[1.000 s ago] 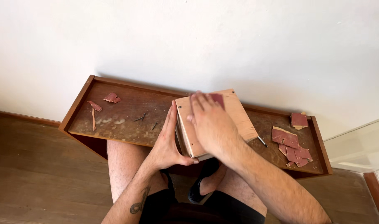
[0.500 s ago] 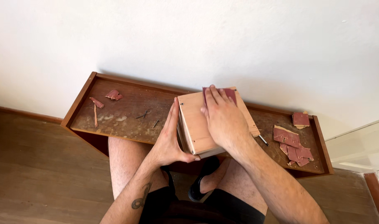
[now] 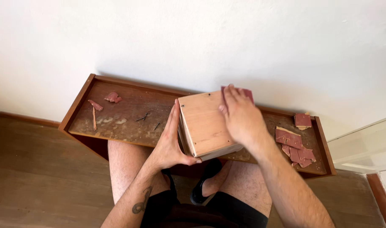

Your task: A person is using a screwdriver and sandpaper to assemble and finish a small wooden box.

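Observation:
A pale wooden box [image 3: 203, 124] stands on a long brown wooden shelf [image 3: 129, 116] set against a white wall. My left hand [image 3: 169, 141] grips the box's left side, thumb under its near corner. Flat on the box's top right rests my right hand [image 3: 239, 116], pressing a reddish sheet of sandpaper [image 3: 246, 92] whose edge shows beyond the fingertips.
Torn reddish sandpaper pieces [image 3: 295, 143] lie on the shelf's right end, and a few more scraps [image 3: 106, 100] on the left. Small dark nails [image 3: 144, 117] lie mid-shelf. My bare knees are under the shelf's front edge. Wooden floor [image 3: 36, 169] spreads to the left.
My right hand with the sandpaper has slid from the box's near left part toward its far right edge. The left hand keeps its hold on the box.

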